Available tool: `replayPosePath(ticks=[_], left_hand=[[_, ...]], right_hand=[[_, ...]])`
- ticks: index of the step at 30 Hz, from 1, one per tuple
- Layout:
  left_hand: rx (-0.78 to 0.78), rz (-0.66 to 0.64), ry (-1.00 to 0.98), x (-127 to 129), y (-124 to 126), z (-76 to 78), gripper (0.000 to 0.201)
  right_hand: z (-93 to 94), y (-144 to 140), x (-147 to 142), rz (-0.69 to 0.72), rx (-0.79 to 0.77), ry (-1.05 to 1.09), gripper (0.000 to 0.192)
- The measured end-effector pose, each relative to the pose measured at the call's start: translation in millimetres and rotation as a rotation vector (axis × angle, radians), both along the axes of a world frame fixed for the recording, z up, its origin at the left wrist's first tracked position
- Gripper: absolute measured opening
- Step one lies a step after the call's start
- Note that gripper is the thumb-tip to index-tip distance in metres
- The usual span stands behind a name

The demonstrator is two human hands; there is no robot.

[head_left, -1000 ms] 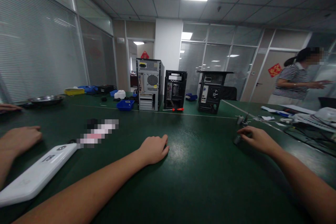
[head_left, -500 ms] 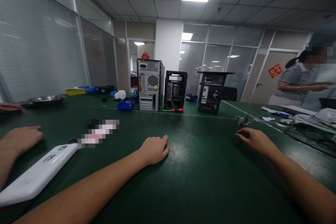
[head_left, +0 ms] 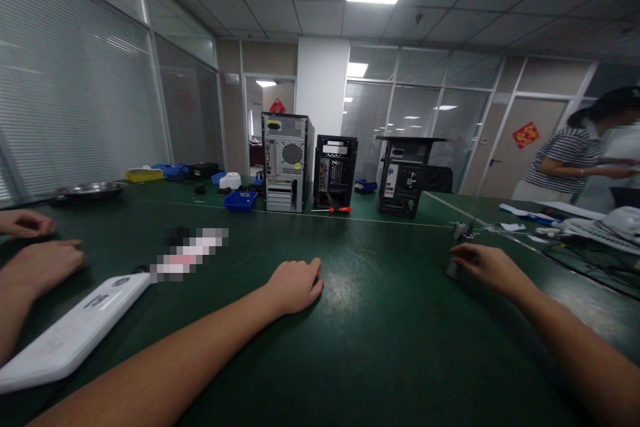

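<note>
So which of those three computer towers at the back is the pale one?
The left tower: its rear panel is light silver-grey. The middle tower and the right tower are both black.

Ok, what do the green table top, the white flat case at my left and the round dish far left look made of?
Table top: looks like a matte green rubbery mat, with a soft dull glare under the ceiling light. White flat case: probably smooth plastic, with rounded edges and an even, slightly glossy surface. Round dish: likely bare metal, grey with a bright rim. The small grey part under the right hand is too blurred to judge.
</note>
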State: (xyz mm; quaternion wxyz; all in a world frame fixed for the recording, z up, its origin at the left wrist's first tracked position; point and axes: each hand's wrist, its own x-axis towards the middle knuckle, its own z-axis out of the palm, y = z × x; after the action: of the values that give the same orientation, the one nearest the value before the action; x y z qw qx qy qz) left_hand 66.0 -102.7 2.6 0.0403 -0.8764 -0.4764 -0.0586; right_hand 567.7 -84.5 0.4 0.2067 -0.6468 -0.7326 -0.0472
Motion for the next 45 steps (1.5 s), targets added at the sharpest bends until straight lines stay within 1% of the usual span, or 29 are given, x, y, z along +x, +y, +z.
replayPosePath(ticks=[5,12,17,22,27,31,34,37,39,42,45], left_hand=[[0.005,0.008,0.005,0,0,-0.3,0.035],[-0.004,0.017,0.008,1,-2,1.7,0.035],[-0.003,0.003,0.0,1,-1,1.3,0.035],[0.005,0.027,0.018,2,-2,1.5,0.035],[-0.005,0.017,0.006,2,-2,1.0,0.036],[0.002,0.017,0.004,1,-1,-0.6,0.037],[0.005,0.007,-0.002,0,0,-0.9,0.037],[0.007,-0.002,-0.006,0,0,-0.9,0.036],[0.007,0.001,-0.005,0,0,-1.0,0.036],[0.009,0.003,-0.003,0,0,-1.3,0.035],[0.014,-0.003,-0.004,-1,1,-2.0,0.034]], right_hand=[[-2.6,3,4,0.014,-0.003,0.013,0.037],[-2.6,2,0,-0.078,0.012,0.006,0.045],[-4.7,4,0,-0.054,0.025,0.012,0.041],[-5.9,6,1,-0.025,0.019,0.056,0.039],[-3.3,3,-3,-0.093,0.032,0.075,0.044],[-0.4,-1,-8,-0.136,0.005,0.088,0.045],[0.1,-1,-11,-0.132,0.001,0.108,0.046],[-1.1,1,-9,-0.111,0.007,0.147,0.044],[-2.5,4,-7,-0.083,-0.024,0.209,0.041],[-4.0,7,-3,-0.027,-0.112,0.315,0.04],[-5.1,9,-1,-0.028,-0.181,0.375,0.043]])
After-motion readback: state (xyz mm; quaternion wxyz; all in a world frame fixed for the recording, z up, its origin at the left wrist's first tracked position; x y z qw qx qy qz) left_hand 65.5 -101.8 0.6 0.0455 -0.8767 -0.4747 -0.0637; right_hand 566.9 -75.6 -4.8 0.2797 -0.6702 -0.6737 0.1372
